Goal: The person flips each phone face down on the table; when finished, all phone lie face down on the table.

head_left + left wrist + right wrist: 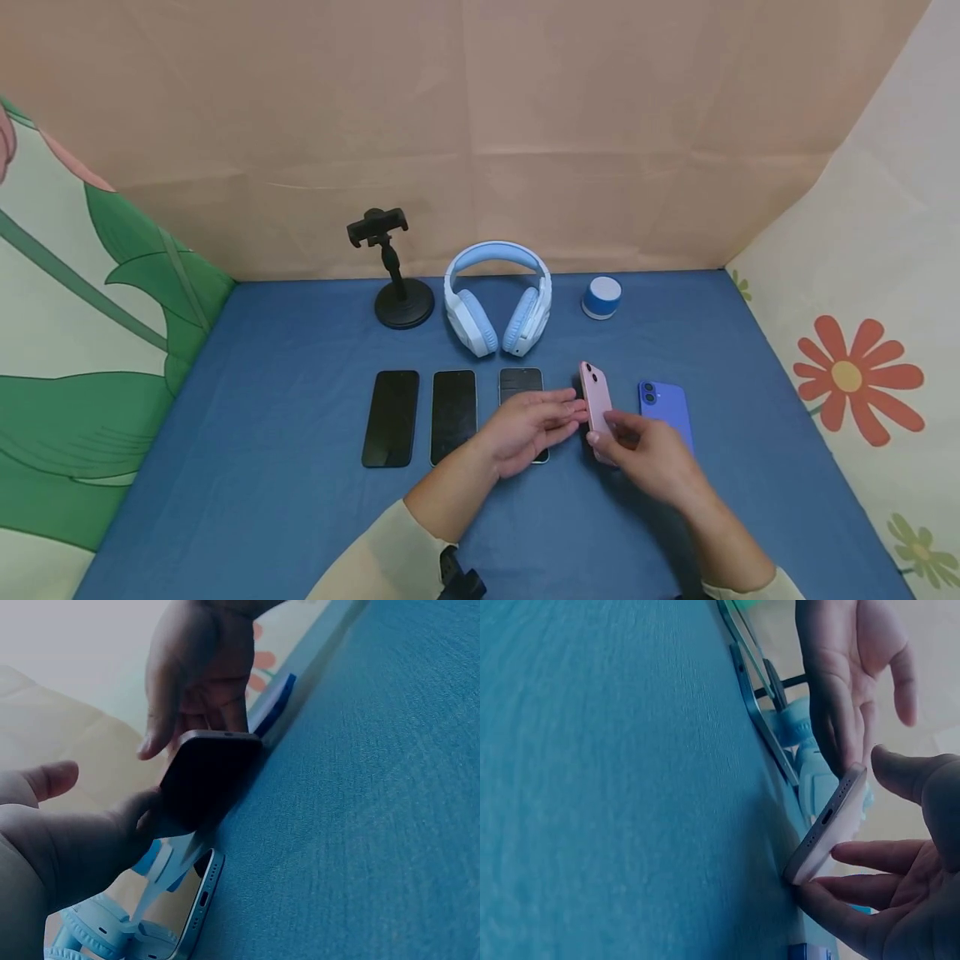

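Pale sleeves [390,554] toward the near edge of the blue-covered tabletop [292,433], with a black device [461,583] at the left cuff. Beyond them, both hands at one pink phone [597,396], right of centre and nearer the tabletop's right edge than its left. Pink phone tilted on a long side, back turned toward the right edge, dark screen toward the left; contact of the lower side with the cloth impossible to confirm. Right hand [654,460] grasping the near end, fingers against the back and lower side, thumb close by the upper side. Left hand [528,429] not clenched, fingers extended, tips at the screen side.

Toward the left edge, a row of three dark phones, screens up: left phone [390,421], middle phone [453,408], third phone [521,381] partly hidden by the left hand. Toward the right edge, purple phone [667,406], back up. Along the far edge, left to right: black stand [402,296], blue headphones [525,321], blue-and-white round container [602,298].

Step in hand, by judgement: turning or steadying of the pink phone between both hands. Next move, probably: firm support from both sides, without slipping.
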`<state>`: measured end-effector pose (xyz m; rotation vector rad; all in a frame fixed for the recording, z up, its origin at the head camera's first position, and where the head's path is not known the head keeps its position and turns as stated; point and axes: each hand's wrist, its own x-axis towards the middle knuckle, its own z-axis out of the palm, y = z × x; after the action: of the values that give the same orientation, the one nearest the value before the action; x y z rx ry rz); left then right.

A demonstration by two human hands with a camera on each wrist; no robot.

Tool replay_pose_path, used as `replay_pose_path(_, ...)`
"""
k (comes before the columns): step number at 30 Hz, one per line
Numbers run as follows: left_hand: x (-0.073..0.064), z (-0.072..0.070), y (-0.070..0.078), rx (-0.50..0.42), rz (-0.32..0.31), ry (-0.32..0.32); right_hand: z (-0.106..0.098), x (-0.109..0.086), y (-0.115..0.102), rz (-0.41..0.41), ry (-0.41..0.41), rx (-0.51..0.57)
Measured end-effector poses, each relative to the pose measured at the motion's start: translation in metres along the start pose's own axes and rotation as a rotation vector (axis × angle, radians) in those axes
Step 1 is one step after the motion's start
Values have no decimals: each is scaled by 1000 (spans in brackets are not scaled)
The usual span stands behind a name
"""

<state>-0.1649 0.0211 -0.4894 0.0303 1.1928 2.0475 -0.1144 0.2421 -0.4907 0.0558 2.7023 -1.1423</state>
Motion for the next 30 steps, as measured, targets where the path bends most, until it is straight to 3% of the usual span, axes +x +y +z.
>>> replay_pose_path(10, 0, 2, 3, -29, 3, -60, 0, -1, -2, -4, -6, 69)
replay_pose_path(15, 0, 2, 5, -46, -3, -90, -1, -2, -3, 7, 1, 43)
replay_pose_path(30, -1, 2, 3, -78, -17, -84, 0, -5, -2, -18, 16, 103)
